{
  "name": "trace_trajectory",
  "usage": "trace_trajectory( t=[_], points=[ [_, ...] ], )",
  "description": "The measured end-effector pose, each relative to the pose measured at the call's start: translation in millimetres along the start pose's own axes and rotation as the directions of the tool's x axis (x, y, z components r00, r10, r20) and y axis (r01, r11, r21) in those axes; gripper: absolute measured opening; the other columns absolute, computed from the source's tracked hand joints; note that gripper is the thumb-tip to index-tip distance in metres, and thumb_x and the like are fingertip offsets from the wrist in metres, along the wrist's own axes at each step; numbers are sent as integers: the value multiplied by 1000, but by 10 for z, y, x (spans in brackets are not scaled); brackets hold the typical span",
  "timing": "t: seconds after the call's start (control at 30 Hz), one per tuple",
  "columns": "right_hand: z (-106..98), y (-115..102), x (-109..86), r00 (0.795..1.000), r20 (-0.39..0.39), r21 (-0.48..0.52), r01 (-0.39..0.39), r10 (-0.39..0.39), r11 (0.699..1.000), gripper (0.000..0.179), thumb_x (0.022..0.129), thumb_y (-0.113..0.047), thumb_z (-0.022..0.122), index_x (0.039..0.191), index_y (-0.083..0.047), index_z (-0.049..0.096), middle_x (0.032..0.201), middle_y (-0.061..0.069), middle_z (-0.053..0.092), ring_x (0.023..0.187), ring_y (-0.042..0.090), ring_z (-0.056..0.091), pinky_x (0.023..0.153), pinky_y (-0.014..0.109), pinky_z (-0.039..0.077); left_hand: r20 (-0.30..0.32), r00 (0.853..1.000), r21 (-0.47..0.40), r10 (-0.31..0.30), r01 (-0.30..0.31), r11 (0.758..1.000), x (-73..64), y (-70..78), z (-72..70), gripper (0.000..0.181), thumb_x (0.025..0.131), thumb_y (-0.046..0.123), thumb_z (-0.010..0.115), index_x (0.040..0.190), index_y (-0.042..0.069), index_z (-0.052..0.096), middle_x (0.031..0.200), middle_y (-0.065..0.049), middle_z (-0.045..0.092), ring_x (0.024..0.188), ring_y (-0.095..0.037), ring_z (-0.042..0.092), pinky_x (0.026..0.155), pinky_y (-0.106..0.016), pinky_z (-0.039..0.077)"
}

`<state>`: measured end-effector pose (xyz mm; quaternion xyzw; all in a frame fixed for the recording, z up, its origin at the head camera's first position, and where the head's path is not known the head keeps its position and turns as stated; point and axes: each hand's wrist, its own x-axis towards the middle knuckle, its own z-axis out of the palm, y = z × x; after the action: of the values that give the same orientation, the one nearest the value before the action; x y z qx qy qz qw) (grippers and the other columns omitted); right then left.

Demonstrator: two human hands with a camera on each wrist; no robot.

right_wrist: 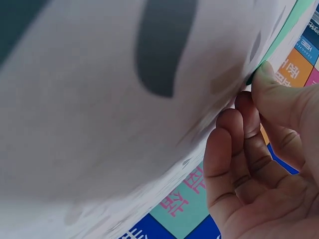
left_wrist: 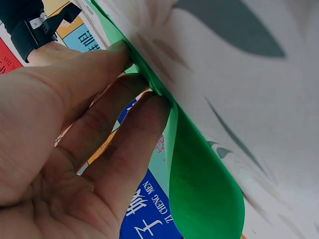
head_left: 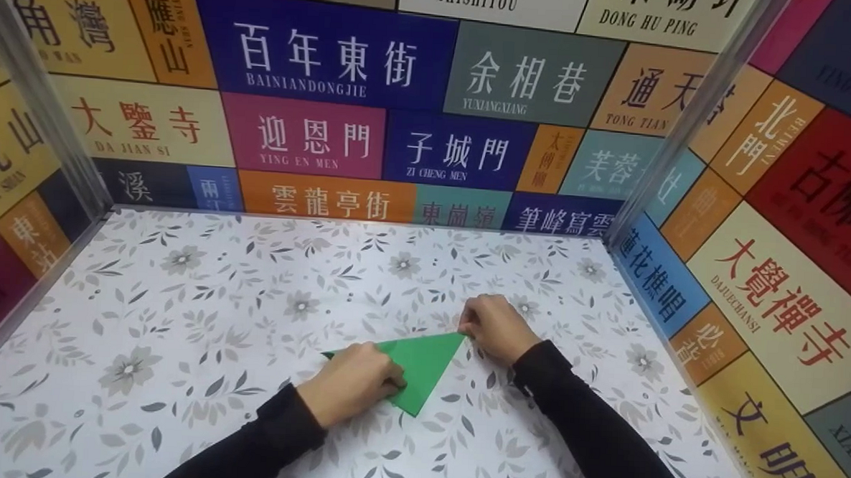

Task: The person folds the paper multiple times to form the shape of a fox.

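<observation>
A sheet of green paper (head_left: 427, 368), folded to a triangle, lies on the floral tabletop. My left hand (head_left: 357, 380) is over its left part, fingers bent and tips against the paper. In the left wrist view, the thumb and fingertips of my left hand (left_wrist: 94, 119) meet the green paper (left_wrist: 204, 174), whose loose flap bulges in a curve beyond them. At the upper right corner, my right hand (head_left: 497, 328) pinches the paper's tip. The right wrist view has the thumb of my right hand (right_wrist: 269, 144) on the thin green paper edge (right_wrist: 286, 37), other fingers curled beneath.
The white tabletop (head_left: 236, 295) has a grey leaf and flower print. Panels with coloured name signs (head_left: 326, 55) stand at the back and both sides. Clear corner strips (head_left: 689, 121) join the panels.
</observation>
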<state>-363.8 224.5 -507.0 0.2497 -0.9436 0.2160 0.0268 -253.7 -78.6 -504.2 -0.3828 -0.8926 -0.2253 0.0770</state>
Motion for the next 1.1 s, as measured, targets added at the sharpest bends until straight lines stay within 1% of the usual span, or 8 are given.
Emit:
trace_trajectory(
  t=[0.07, 0.2, 0.33, 0.47, 0.73, 0.87, 0.97, 1.1],
  points=[
    [-8, 23, -9, 1000, -15, -11, 2, -2, 1000, 12, 99, -10, 91, 92, -9, 81, 90, 6, 80, 87, 22, 73, 89, 50, 66, -1, 1000, -4, 4, -4, 1000, 1, -2, 2, 10, 94, 6, 93, 98, 15, 93, 97, 1, 91, 91, -22, 88, 83, -37, 73],
    [-24, 66, -28, 999, -33, -15, -24, 23, 1000, 15, 98, -8, 91, 89, -10, 80, 88, 5, 79, 85, 21, 72, 87, 49, 66, 9, 1000, -16, -11, 12, 1000, 7, -1, 6, 9, 95, 6, 92, 99, 14, 93, 98, 0, 91, 92, -23, 88, 85, -37, 73],
    [-33, 83, -21, 999, -25, -10, -44, 43, 999, 14, 99, -9, 91, 90, -11, 80, 89, 4, 79, 84, 19, 71, 86, 47, 65, 20, 999, -22, -28, 29, 999, 2, 7, -9, 9, 95, 6, 92, 100, 14, 93, 99, -1, 91, 92, -23, 88, 86, -37, 73],
    [-36, 71, -12, 998, -15, -12, -54, 54, 998, 14, 99, -9, 91, 91, -11, 80, 90, 4, 78, 85, 19, 70, 86, 47, 64, 26, 999, -22, -38, 38, 999, -1, 11, -16, 9, 96, 6, 92, 100, 14, 92, 100, -3, 91, 93, -24, 88, 87, -38, 73],
    [-14, 19, -47, 994, -46, -30, -101, 100, 994, 14, 99, -11, 92, 90, -12, 80, 94, 5, 78, 91, 23, 72, 92, 51, 64, 35, 998, -34, -50, 51, 998, 0, 16, -15, 9, 96, 6, 92, 102, 13, 92, 102, -4, 91, 95, -24, 89, 89, -39, 73],
    [-26, -16, -66, 992, -56, -33, -114, 112, 993, 14, 100, -10, 90, 90, -11, 81, 92, 5, 78, 89, 24, 73, 88, 49, 65, 25, 999, -28, -34, 34, 999, 3, 12, -11, 9, 96, 7, 92, 101, 14, 93, 101, -2, 92, 94, -23, 89, 87, -37, 73],
    [-32, -24, -75, 992, -64, -37, -108, 106, 993, 13, 101, -8, 90, 90, -11, 82, 91, 5, 78, 86, 23, 73, 85, 47, 65, 19, 1000, -22, -23, 24, 999, 7, 10, -9, 9, 96, 7, 92, 100, 15, 93, 100, -2, 91, 93, -23, 89, 86, -36, 73],
    [-36, -61, -100, 992, -84, -41, -98, 94, 994, 9, 99, -9, 91, 95, -10, 84, 95, 7, 80, 90, 25, 74, 89, 49, 65, 23, 999, -23, -33, 34, 999, 10, 12, -11, 9, 96, 8, 92, 99, 16, 92, 100, -1, 91, 92, -22, 88, 85, -36, 73]
  ],
)
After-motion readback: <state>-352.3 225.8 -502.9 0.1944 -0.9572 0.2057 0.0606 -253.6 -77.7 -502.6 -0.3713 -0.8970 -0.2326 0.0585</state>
